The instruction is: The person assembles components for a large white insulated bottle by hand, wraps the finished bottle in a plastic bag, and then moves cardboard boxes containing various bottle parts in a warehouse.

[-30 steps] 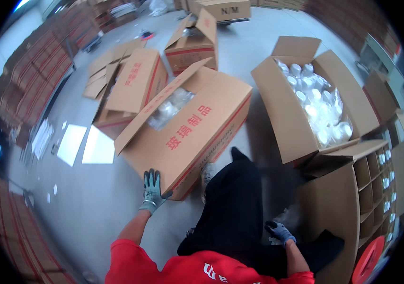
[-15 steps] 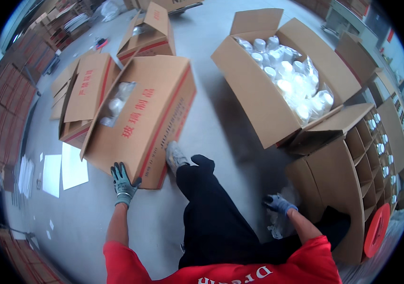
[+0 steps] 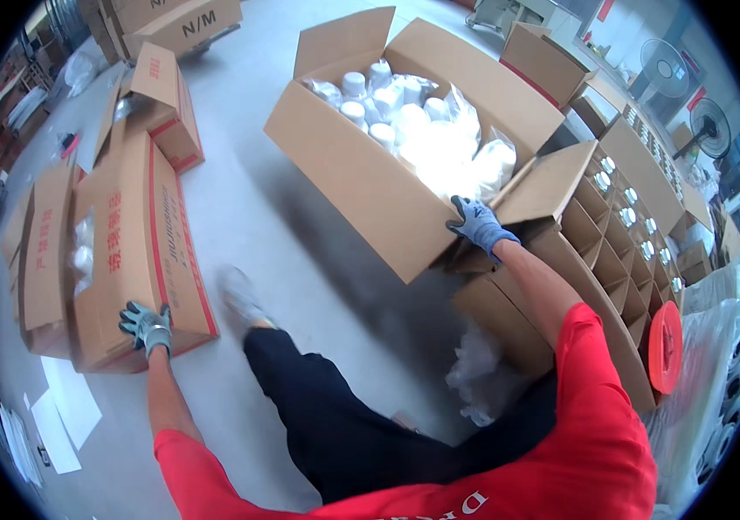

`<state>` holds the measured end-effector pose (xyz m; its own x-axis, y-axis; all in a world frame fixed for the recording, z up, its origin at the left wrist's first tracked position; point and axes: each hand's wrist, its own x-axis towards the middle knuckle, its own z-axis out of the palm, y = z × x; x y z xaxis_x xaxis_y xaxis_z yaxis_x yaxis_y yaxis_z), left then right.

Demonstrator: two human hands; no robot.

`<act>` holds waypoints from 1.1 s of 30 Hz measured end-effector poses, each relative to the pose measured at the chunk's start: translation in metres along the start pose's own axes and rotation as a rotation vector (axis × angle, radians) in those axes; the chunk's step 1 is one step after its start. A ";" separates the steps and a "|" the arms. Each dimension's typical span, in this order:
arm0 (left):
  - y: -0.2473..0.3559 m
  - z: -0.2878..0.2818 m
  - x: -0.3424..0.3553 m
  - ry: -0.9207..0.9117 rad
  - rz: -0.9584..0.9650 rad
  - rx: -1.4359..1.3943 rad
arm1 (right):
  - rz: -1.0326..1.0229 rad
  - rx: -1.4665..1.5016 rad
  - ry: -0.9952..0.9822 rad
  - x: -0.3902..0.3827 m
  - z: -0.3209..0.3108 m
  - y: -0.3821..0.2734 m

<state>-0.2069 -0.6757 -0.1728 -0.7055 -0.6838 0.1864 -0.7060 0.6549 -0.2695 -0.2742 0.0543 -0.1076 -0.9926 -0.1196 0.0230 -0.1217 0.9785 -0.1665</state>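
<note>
My left hand [image 3: 146, 325], in a green-grey glove, lies with fingers spread on the top of a printed brown carton [image 3: 119, 251]. A hole in that carton shows white-capped bottles. My right hand [image 3: 480, 227], in a blue-grey glove with dark fingertips, grips the near corner of a large open carton [image 3: 361, 191]. White-capped clear bottles [image 3: 409, 121] in plastic bags fill this carton. Beside my right forearm stands a divided carton [image 3: 595, 251], its far cells holding bottles and its nearer cells bare.
A red ring-shaped object [image 3: 665, 347] rests against the divided carton. Crumpled plastic [image 3: 474, 368] lies by my leg. White sheets [image 3: 67, 407] are on the floor at left. Two fans [image 3: 710, 130] stand at the back right, and more cartons [image 3: 162, 104] at the back left.
The view has swung right. My right hand has risen from beside the crumpled plastic to the open carton's corner. My left hand stays on the printed carton.
</note>
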 end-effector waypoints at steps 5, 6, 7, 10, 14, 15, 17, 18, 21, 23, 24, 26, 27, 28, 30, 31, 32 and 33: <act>0.012 -0.027 -0.006 -0.106 -0.018 -0.039 | 0.279 0.188 -0.138 0.041 0.045 0.007; 0.020 -0.034 -0.009 -0.142 -0.015 -0.066 | 0.278 0.396 -0.181 0.043 0.044 0.018; -0.001 -0.021 0.003 -0.089 -0.027 -0.017 | 0.276 0.383 -0.143 0.052 0.046 0.007; 0.010 -0.031 0.005 -0.158 -0.030 0.100 | 0.357 0.285 -0.053 0.041 0.071 -0.011; 0.120 -0.103 -0.022 0.143 0.574 -0.012 | 0.237 0.157 0.035 0.025 0.058 -0.043; 0.170 -0.131 -0.041 0.240 0.808 -0.147 | 0.219 0.182 0.039 0.020 0.053 -0.046; 0.284 -0.176 -0.087 0.325 1.146 -0.346 | 0.194 0.236 0.036 0.009 0.055 -0.035; 0.329 -0.194 -0.099 0.299 1.243 -0.295 | 0.174 0.250 0.008 0.005 0.046 -0.044; 0.440 -0.229 -0.127 0.430 1.581 -0.159 | 0.145 0.218 0.060 -0.017 0.041 -0.037; 0.485 -0.235 -0.126 0.322 1.768 -0.036 | 0.118 0.214 0.081 -0.022 0.032 -0.042; 0.502 -0.236 -0.124 0.199 1.811 0.022 | 0.131 0.289 -0.012 -0.020 0.026 -0.040; 0.521 -0.237 -0.130 0.064 1.801 -0.032 | 0.034 -0.182 0.015 -0.018 0.019 -0.033; 0.520 -0.233 -0.135 0.134 1.787 -0.142 | 0.020 -0.396 -0.004 -0.026 0.009 -0.032; 0.520 -0.232 -0.133 0.106 1.751 -0.157 | -0.010 -0.615 -0.014 -0.029 -0.019 -0.037; 0.520 -0.230 -0.129 0.090 1.750 -0.125 | 0.345 -0.801 -0.312 -0.030 -0.034 -0.024; 0.517 -0.228 -0.129 0.111 1.738 -0.132 | 0.368 -0.944 -0.464 -0.041 -0.041 -0.013; 0.517 -0.230 -0.136 0.139 1.738 -0.134 | 0.246 -1.168 -0.556 -0.058 -0.007 0.013; 0.517 -0.230 -0.142 0.165 1.742 -0.136 | 0.107 -1.393 -0.631 -0.077 0.025 0.040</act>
<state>-0.4855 -0.1662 -0.1214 -0.5697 0.8131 -0.1202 0.8187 0.5486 -0.1694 -0.2027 0.0980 -0.1411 -0.8795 0.2620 -0.3972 -0.3095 0.3192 0.8957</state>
